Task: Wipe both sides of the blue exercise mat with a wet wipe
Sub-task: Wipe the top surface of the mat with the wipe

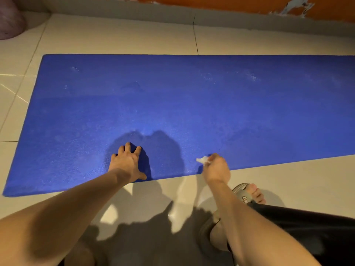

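The tiled floor (119,35) carries the blue exercise mat (192,102), which lies flat and unrolled across almost the whole view. Its left end is visible and its right end runs out of the picture. The far long edge is parallel to the grey base of the wall (249,20), a little apart from it.

I judge the mat to be a light foam sheet, soft and flexible, with a fine rough surface that carries some pale marks and small dents. Such a sheet probably slides easily on smooth tiles, so it needs one hand to press it down during wiping. To turn it for the other side, the near long edge or a corner seems the best place to take hold, because the mat is thin there and should lift and fold over without much force.

The left hand (127,164) rests on the mat just inside the near long edge. Its fingers are spread wide and pressed on the surface, holding nothing, and the thumb lies almost on the edge itself. The right hand (216,167) is also over the near edge, well to the right of the left one. Its fingers are curled and pinch the wet wipe (201,160), a small white crumpled piece that sticks out to the left of the fingertips and touches, or nearly touches, the mat.

The wipe is thin and soft, and I think it may tear or roll up on the rough foam. The whole mat lies beyond both hands.
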